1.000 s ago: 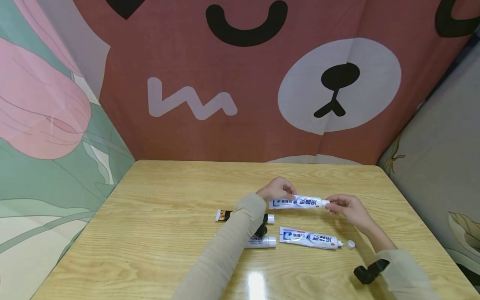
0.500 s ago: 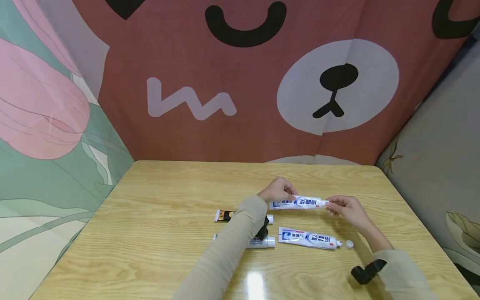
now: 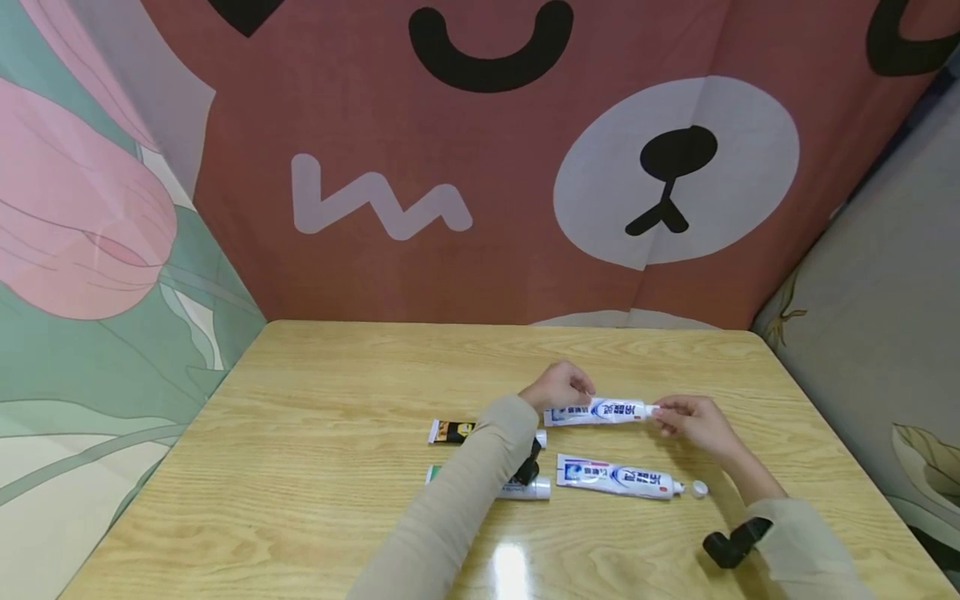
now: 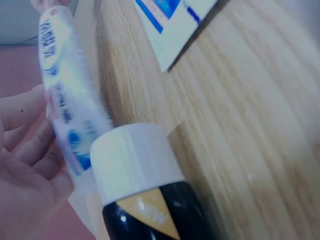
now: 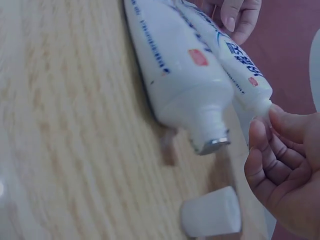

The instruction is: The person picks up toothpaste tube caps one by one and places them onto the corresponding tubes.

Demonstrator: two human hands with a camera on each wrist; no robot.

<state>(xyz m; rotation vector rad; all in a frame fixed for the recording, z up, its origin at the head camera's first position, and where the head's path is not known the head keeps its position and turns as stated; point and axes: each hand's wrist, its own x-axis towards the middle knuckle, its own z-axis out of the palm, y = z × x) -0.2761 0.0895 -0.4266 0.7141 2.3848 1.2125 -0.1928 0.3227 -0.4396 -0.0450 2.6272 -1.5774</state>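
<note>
A white-and-blue toothpaste tube (image 3: 613, 412) is held lengthwise between both hands over the table. My left hand (image 3: 558, 386) grips its body toward the flat tail end. With thumb and fingers my right hand (image 3: 699, 425) pinches the narrow tip; in the right wrist view the fingertips (image 5: 261, 131) hide whether cap or bare neck is there. Closer to me a matching toothpaste tube (image 3: 618, 478) lies uncapped, its open nozzle (image 5: 210, 142) showing in the right wrist view. Beside that nozzle sits a loose white cap (image 3: 700, 489).
Partly behind the left sleeve (image 3: 457, 492) lie a black tube (image 3: 452, 432) with a white cap and a pale tube (image 3: 528, 488) with a green end. All rest on a wood-grain table (image 3: 337, 392), backed by a reddish cloth (image 3: 375, 275).
Both hands have come slightly nearer to me with the held toothpaste tube, and the left has shifted a little right. The lying tubes and loose cap stay put.
</note>
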